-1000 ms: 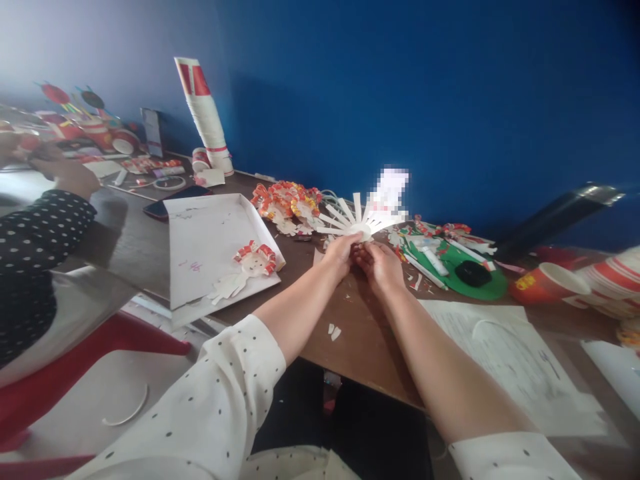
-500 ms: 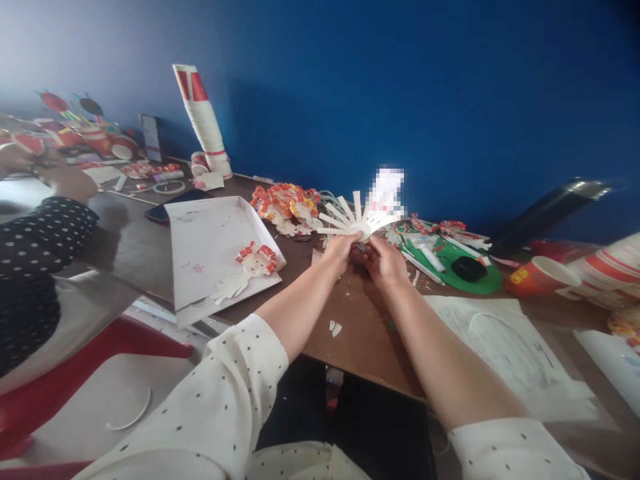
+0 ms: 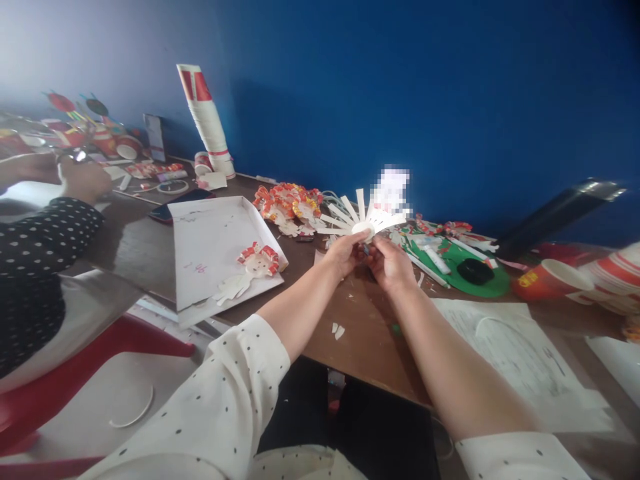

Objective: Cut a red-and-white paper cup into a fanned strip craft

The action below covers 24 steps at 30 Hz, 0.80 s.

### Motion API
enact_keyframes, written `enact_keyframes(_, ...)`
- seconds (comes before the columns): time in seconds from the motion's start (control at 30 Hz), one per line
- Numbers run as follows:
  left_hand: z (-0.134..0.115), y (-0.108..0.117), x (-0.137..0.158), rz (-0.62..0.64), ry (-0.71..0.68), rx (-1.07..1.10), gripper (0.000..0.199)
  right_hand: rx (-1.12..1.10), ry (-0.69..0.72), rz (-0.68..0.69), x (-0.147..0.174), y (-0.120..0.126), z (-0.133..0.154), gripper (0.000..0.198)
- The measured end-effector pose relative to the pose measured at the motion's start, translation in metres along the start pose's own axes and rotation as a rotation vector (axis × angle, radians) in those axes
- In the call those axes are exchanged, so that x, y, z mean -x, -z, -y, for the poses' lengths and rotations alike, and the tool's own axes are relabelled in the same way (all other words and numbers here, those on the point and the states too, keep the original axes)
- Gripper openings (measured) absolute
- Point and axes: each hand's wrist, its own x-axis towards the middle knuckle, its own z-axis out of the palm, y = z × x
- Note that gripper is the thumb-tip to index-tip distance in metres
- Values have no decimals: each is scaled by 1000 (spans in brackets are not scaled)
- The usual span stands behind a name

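Note:
Above the brown table, a white paper cup cut into strips [image 3: 364, 230] fans out with its strips spread. My left hand [image 3: 347, 253] pinches its round middle from the left, thumb on top. At its lower right edge, the closed fingers of my right hand [image 3: 394, 263] also grip it. A small bluish bit shows between the hands, too small to name. Behind and left of the cup lies a pile of red and orange paper figures [image 3: 287, 203]. One finished-looking paper lion face [image 3: 257, 260] with a red curled mane rests on the white box lid [image 3: 210, 233].
A tall stack of paper cups [image 3: 207, 123] leans by the blue wall. Right of my hands lie a green disc [image 3: 483, 285] with a black roll, a red cup [image 3: 550, 280] and a paper sheet [image 3: 515, 353]. On the left, a co-worker's hands [image 3: 83, 177] hold scissors.
The view has shifted slightly, so things sit a little further right. My hands keep their hold on the cut cup. The co-worker's hands have come up a little, with scissors now visible.

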Motion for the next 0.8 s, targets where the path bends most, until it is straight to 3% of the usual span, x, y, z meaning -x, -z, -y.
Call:
enact_keyframes(0.43,-1,0,0,32,33,24,14,16,-4,76,1,-1,1,23)
enact_keyframes(0.67,-1,-8,6,-6,-5,18,13,-196,-228,99,5,-7,3,11)
enact_keyframes(0.8,0,-10,6,-19,-30,1,10,-264,-282,100,4,-6,5,7)
